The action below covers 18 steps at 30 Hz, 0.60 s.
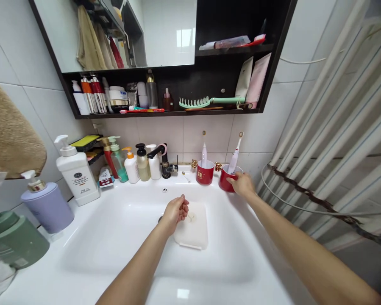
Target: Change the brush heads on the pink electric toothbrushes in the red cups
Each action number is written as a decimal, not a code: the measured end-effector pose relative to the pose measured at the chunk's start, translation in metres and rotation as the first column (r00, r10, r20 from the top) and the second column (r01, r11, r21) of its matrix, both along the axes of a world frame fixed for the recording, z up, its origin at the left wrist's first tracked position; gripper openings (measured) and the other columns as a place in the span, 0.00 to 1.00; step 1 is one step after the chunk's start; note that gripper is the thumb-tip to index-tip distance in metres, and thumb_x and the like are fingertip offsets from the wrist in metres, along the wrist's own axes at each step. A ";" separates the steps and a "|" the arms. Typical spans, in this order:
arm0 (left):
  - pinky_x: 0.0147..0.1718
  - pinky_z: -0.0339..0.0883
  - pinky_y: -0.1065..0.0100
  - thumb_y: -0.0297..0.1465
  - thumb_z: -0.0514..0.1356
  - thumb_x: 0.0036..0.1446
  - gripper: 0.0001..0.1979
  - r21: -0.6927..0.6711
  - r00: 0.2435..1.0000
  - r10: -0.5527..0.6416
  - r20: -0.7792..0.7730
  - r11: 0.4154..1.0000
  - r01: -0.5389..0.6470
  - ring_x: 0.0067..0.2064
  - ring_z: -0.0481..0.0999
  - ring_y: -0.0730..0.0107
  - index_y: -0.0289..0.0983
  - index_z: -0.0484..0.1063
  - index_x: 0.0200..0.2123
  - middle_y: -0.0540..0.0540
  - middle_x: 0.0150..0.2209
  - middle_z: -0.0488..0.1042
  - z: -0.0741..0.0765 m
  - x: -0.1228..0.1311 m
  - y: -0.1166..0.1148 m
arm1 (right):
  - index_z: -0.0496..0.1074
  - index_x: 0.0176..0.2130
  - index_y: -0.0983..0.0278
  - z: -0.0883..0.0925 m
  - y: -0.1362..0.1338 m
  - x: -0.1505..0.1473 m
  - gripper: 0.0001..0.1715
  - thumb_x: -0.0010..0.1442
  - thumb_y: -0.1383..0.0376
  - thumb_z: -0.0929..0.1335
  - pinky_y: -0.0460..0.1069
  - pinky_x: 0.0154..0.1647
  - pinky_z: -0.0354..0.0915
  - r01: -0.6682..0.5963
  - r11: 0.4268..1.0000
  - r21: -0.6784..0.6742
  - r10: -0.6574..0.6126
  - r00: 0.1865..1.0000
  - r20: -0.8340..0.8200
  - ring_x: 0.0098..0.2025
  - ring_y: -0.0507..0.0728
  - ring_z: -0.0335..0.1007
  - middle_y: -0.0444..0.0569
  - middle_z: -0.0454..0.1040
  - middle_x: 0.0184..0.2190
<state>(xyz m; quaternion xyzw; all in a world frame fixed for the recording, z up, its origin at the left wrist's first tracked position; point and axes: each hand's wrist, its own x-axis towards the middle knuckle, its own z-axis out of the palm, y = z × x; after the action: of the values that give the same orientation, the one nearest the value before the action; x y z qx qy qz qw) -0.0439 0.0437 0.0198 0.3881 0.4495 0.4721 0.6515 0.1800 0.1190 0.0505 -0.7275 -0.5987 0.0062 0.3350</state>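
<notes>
Head view: right hand (242,185) clamped on the right red cup (225,184), at its right side; cup sits at the sink's back right corner, with a pale electric toothbrush (234,159) standing in it, head up, leaning right. Left red cup (205,174) is just beside, untouched, also with one upright toothbrush (204,154). Hands well apart. Left hand (175,214) is over the sink (107,237), fingers curled in; can't tell if fully closed. Near it, a pale rectangular piece (191,235) lies in the basin, yellowish marks on it. Pump bottles line the back rim left of the black faucet (165,163); green bottle (119,161) shows teal liquid low down. Cabinet (165,113) shelves hold jars, tubes and a green hairbrush (206,101).
</notes>
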 end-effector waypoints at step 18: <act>0.36 0.54 0.67 0.29 0.57 0.35 0.22 0.529 0.806 0.284 -0.519 0.848 0.042 0.38 0.64 0.66 0.37 0.62 0.40 0.43 0.37 0.67 0.012 0.036 0.024 | 0.68 0.28 0.64 -0.039 -0.100 -0.085 0.08 0.45 0.66 0.61 0.50 0.44 0.54 -0.433 0.894 -0.120 0.432 0.901 -0.032 0.47 0.58 0.54 0.53 0.57 0.45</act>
<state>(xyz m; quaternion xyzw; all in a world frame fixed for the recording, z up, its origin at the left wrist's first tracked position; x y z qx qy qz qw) -0.0076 0.0682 0.0320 0.6420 0.5075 0.4760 0.3221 0.0947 0.0187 0.0112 -0.5957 -0.7431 0.1192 0.2806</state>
